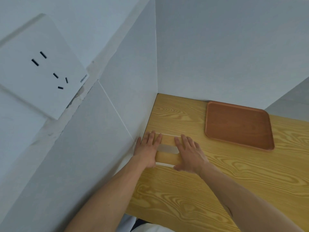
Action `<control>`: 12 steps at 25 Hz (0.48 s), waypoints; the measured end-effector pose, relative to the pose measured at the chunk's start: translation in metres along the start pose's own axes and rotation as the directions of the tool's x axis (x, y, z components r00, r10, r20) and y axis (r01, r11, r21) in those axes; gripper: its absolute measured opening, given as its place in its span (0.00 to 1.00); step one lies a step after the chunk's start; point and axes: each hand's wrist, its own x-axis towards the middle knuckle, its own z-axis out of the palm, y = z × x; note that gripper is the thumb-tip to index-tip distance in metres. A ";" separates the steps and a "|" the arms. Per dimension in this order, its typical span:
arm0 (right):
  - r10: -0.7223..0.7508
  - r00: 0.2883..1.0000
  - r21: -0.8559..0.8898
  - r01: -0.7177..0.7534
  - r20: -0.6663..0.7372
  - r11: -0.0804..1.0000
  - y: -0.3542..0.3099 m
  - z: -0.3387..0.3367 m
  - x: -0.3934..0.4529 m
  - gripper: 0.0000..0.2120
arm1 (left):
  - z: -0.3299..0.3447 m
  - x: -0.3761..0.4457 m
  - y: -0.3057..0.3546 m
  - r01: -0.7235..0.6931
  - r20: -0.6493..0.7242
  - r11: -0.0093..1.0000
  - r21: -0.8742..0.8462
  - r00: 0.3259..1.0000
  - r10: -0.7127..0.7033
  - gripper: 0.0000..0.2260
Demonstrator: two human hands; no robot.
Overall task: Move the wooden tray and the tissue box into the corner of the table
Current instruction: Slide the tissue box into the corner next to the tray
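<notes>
The tissue box [167,157] has a wood-patterned top with a grey slot and pale edges. It sits on the table beside the left white wall, some way short of the far corner. My left hand [148,149] lies flat on its left end, fingers spread. Over its right end my right hand [189,153] rests the same way, thumb at the near edge. The reddish-brown wooden tray [237,124] lies flat and bare at the far right, its back edge close to the rear wall. It is apart from both hands.
White panels wall in the light wooden table [217,181] on the left and at the back, meeting at the far left corner [157,94]. A white wall socket [41,67] sits on the left wall. Another white panel juts in at the far right.
</notes>
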 end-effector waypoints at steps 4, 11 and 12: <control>-0.040 0.999 -0.041 0.039 -0.029 0.998 -0.006 0.002 -0.018 0.54 | 0.007 -0.015 0.005 0.005 -0.084 1.000 -0.012 0.996 -0.006 0.48; -0.098 0.980 -0.015 0.097 -0.173 0.995 -0.030 0.042 -0.078 0.43 | 0.072 -0.068 0.024 -0.072 -0.185 0.995 -0.067 0.981 0.058 0.42; -0.099 0.981 -0.018 0.097 -0.168 0.995 -0.031 0.046 -0.082 0.42 | 0.078 -0.072 0.026 -0.066 -0.185 0.996 -0.058 0.981 0.055 0.42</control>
